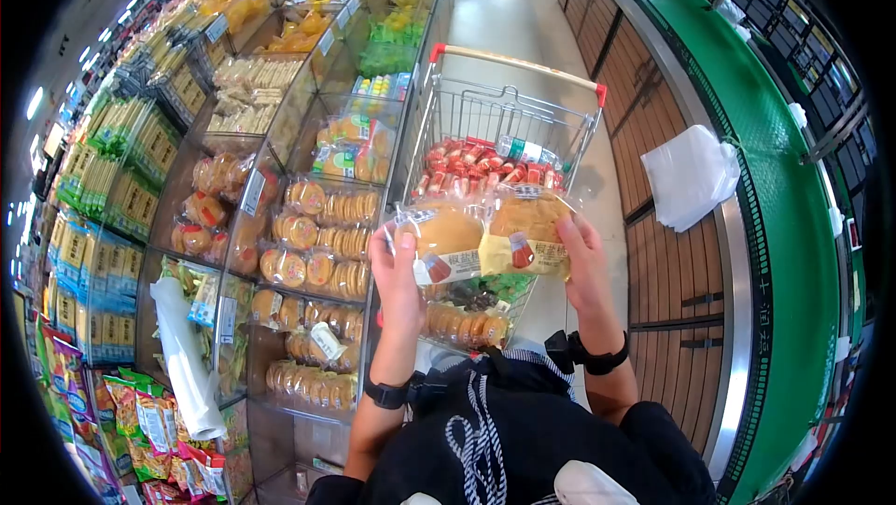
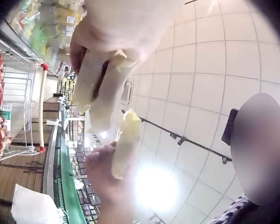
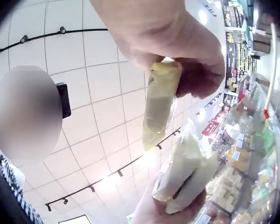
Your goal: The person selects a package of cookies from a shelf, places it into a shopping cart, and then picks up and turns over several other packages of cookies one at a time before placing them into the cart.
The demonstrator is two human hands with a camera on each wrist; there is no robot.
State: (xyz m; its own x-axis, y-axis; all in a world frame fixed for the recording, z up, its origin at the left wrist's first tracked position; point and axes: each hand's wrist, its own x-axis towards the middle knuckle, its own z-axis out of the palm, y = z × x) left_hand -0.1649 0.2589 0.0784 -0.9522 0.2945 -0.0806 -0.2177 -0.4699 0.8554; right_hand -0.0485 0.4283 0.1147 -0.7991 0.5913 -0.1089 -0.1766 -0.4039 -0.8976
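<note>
Fingers of left hand (image 1: pixel 399 272) and right hand (image 1: pixel 586 267) grip bagged pastries (image 1: pixel 446 232), printed ends toward the person (image 1: pixel 532 440); the shopping cart (image 1: pixel 523 63) holds red-wrapped packets (image 1: pixel 462 164), a bottle (image 1: pixel 530 152).

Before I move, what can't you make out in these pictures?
- Fingers of left hand: head view, behind left packet.
- Small print on right packet: head view, too small.
- Part of the cart: left wrist view, cut off by left edge.
- Print on red packs: left wrist view, blurred.
</note>
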